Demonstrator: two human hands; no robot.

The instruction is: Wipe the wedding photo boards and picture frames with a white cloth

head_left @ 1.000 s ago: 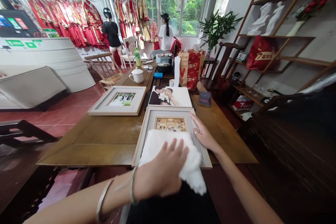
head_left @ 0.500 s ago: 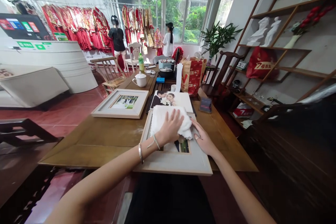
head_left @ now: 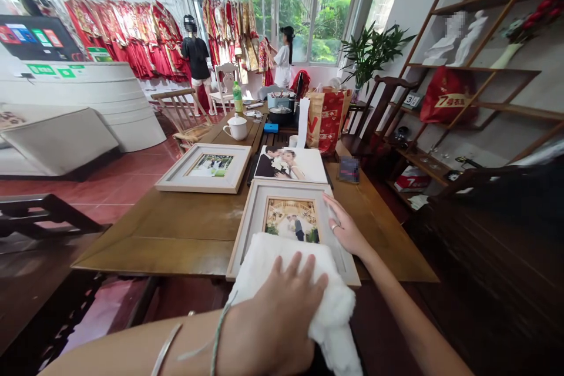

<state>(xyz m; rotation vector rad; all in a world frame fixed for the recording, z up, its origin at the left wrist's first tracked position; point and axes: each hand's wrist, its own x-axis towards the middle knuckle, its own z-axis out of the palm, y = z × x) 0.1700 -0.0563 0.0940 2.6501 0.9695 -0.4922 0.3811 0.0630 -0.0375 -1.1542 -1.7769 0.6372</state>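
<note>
My left hand (head_left: 282, 305), with bracelets at the wrist, presses on a folded white cloth (head_left: 264, 252), its fingers spread over the top and its thumb out of sight. The cloth covers the near part of a picture frame (head_left: 240, 235) and hangs past its front edge. A wedding photo (head_left: 293, 217) shows inside the pale mat. My right hand (head_left: 348, 229), with a ring on one finger, rests along the frame's right side, fingers stretched out. Just beyond lies a photo panel of a couple (head_left: 308, 164). Another framed picture (head_left: 205, 167) lies to the left.
On the wooden table (head_left: 185, 229) stand a lidded white mug (head_left: 237, 127), a green bottle (head_left: 238, 97), a black pot (head_left: 281, 114) and a red paper bag (head_left: 328, 123). Two people (head_left: 196, 59) are near red garments (head_left: 132, 41). Shelves (head_left: 493, 73) line the right wall.
My left hand and the white cloth have moved toward me, from the frame's upper part to its near edge, uncovering the photo. My right hand stays at the frame's right side.
</note>
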